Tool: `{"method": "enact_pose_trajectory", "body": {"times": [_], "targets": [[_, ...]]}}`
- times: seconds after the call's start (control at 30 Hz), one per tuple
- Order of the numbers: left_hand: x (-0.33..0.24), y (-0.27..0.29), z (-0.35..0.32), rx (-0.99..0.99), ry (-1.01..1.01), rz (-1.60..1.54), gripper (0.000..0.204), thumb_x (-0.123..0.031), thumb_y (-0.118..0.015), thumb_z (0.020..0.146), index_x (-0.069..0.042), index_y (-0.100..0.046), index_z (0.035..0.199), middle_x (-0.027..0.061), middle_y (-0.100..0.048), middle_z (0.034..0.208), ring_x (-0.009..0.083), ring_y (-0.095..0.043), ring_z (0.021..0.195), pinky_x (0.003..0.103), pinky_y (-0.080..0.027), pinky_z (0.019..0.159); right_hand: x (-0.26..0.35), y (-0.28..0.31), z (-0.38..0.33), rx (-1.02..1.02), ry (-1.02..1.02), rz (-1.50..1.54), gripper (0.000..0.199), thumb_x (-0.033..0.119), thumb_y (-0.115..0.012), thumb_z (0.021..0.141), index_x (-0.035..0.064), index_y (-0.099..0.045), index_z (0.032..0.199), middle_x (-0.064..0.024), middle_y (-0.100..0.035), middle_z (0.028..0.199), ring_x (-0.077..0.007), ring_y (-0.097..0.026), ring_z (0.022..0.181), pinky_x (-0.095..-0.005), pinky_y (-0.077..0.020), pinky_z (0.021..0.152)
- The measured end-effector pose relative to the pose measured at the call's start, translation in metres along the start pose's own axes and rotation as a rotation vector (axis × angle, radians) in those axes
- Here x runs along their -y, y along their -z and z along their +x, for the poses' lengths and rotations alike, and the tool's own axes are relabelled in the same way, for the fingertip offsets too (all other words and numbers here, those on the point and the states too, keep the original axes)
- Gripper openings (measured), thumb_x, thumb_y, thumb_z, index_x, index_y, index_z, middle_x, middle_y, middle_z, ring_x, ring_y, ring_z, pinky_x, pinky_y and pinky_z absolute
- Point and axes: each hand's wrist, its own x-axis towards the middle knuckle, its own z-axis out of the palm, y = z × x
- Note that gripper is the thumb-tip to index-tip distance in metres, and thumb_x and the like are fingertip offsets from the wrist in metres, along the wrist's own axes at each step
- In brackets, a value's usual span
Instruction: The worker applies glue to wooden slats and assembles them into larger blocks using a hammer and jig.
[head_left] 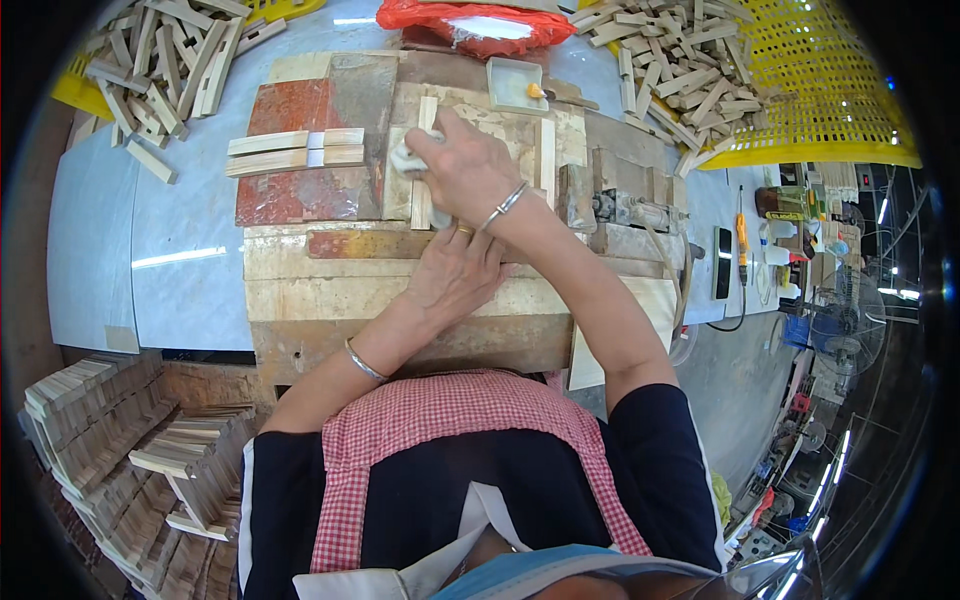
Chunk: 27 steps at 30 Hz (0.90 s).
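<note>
Centre frame, I see right hand (468, 170) closed on small white cloth wad (410, 158), wiping narrow pale wooden strip (424, 160) | left hand (455, 272) flat, pressing worn wooden workboard (330, 285) | step: I judge wiping/gluing | next: steady strokes along strip.

- We've got a pale grey-blue table (130, 260) carrying everything.
- Sitting on it is a battered wooden work board (330, 300), stained red and brown in patches.
- On the board's left we see a row of light wooden slats (295, 152).
- Loose wooden sticks (165, 65) are heaped at the table's far left.
- A yellow mesh basket (820, 100) sits far right, with a small white tray (515, 85) up top.
</note>
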Motion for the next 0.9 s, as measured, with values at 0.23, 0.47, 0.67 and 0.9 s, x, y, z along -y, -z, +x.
{"method": "enact_pose_trajectory", "body": {"times": [0.23, 0.47, 0.67, 0.9], "targets": [[0.003, 0.016, 0.006, -0.118, -0.074, 0.093, 0.063, -0.035, -0.070, 0.073, 0.007, -0.052, 0.117, 0.0225, -0.049, 0.123, 0.0406, -0.043, 0.121, 0.048, -0.033, 0.106, -0.027, 0.057, -0.098, -0.408, -0.409, 0.222, 0.036, 0.018, -0.076, 0.073, 0.0054, -0.062, 0.104, -0.0130, -0.062, 0.096, -0.0274, -0.061, 0.086, -0.0344, -0.0483, 0.074], [0.005, 0.029, 0.019, 0.001, -0.042, 0.070, 0.077, -0.044, -0.069, 0.073, 0.006, -0.045, 0.127, 0.0222, -0.046, 0.129, 0.0405, -0.037, 0.126, 0.048, -0.029, 0.108, -0.036, 0.064, -0.269, -0.217, -0.724, -0.060, 0.034, 0.016, -0.072, 0.076, 0.0041, -0.059, 0.105, -0.0117, -0.058, 0.087, -0.0275, -0.059, 0.082, -0.0366, -0.0478, 0.069], [0.006, 0.023, 0.019, -0.032, -0.037, 0.134, 0.080, -0.053, -0.063, 0.076, 0.004, -0.045, 0.129, 0.0212, -0.048, 0.124, 0.0403, -0.041, 0.122, 0.049, -0.031, 0.107, -0.041, 0.077, -0.272, -0.161, -0.836, 0.154, 0.033, 0.019, -0.067, 0.081, 0.0056, -0.058, 0.110, -0.0141, -0.061, 0.100, -0.0275, -0.063, 0.082, -0.0375, -0.0497, 0.068], [0.007, 0.025, 0.021, -0.014, -0.062, 0.167, 0.079, -0.054, -0.062, 0.077, 0.005, -0.046, 0.128, 0.0231, -0.050, 0.121, 0.0420, -0.042, 0.119, 0.050, -0.032, 0.106, -0.162, 0.088, -0.357, -0.183, -1.171, -0.392, 0.031, 0.017, -0.058, 0.086, 0.0069, -0.059, 0.115, -0.0148, -0.065, 0.097, -0.0246, -0.064, 0.086, -0.0350, -0.0502, 0.073]]}}
